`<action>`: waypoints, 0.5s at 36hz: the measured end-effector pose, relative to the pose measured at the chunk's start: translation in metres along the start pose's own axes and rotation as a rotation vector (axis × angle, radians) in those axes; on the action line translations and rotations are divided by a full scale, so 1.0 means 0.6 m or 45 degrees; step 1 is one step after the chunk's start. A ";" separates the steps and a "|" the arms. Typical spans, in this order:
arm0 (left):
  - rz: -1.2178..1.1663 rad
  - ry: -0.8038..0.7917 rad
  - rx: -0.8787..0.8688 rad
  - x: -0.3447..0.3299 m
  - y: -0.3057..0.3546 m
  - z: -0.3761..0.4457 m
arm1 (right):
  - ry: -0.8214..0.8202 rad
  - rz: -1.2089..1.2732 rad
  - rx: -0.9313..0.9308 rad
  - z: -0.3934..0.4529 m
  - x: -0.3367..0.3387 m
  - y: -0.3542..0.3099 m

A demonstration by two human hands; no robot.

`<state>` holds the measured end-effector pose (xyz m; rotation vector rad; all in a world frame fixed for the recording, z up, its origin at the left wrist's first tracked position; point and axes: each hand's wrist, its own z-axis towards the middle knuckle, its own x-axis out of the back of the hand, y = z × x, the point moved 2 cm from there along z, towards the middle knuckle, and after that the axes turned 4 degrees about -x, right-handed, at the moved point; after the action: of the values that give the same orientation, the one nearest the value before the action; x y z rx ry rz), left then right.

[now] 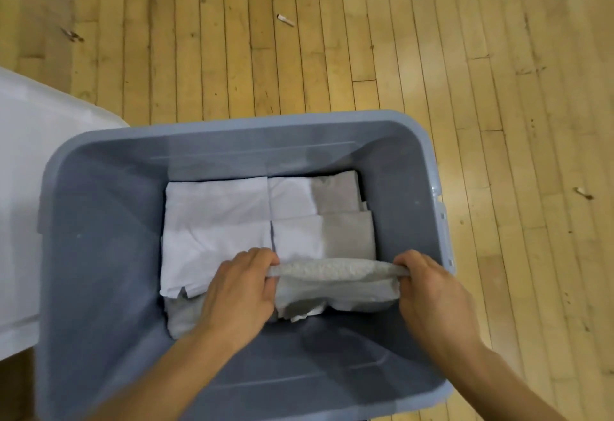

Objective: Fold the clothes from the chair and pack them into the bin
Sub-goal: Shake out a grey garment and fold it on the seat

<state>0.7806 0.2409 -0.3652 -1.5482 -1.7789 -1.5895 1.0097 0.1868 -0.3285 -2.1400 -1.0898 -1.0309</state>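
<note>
Gripping one grey garment (335, 282) | two hands: left hand (241, 291), right hand (432, 291) | one bin (99, 254)

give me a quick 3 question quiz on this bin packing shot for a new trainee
1. True or false: both hands grip the same grey garment.
2. Where is that garment? A on the floor, B inside the bin, C on a chair.
3. What lies at the far end of the bin's bottom?

Key
1. True: the left hand and right hand each hold one end.
2. B.
3. Folded white clothes and grey clothes, side by side.
</note>
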 end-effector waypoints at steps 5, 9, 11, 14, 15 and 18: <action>0.002 0.119 0.035 -0.019 -0.023 0.087 | 0.049 -0.060 -0.058 0.080 -0.003 -0.039; 0.199 0.246 -0.001 -0.035 -0.054 0.166 | 0.132 -0.029 -0.045 0.168 -0.021 -0.075; 0.266 0.253 0.024 -0.041 -0.070 0.202 | 0.161 0.034 -0.017 0.208 -0.026 -0.091; 0.258 0.278 0.088 -0.052 -0.084 0.250 | 0.181 0.135 0.008 0.263 -0.040 -0.107; 0.254 0.291 0.095 -0.058 -0.088 0.261 | 0.208 0.158 0.013 0.277 -0.046 -0.111; 0.305 0.334 0.083 -0.085 -0.095 0.267 | 0.250 0.228 0.010 0.303 -0.076 -0.117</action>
<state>0.8185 0.3610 -0.4902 -1.3902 -1.4348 -1.5220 1.0046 0.3354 -0.4625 -2.0384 -0.7942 -1.1215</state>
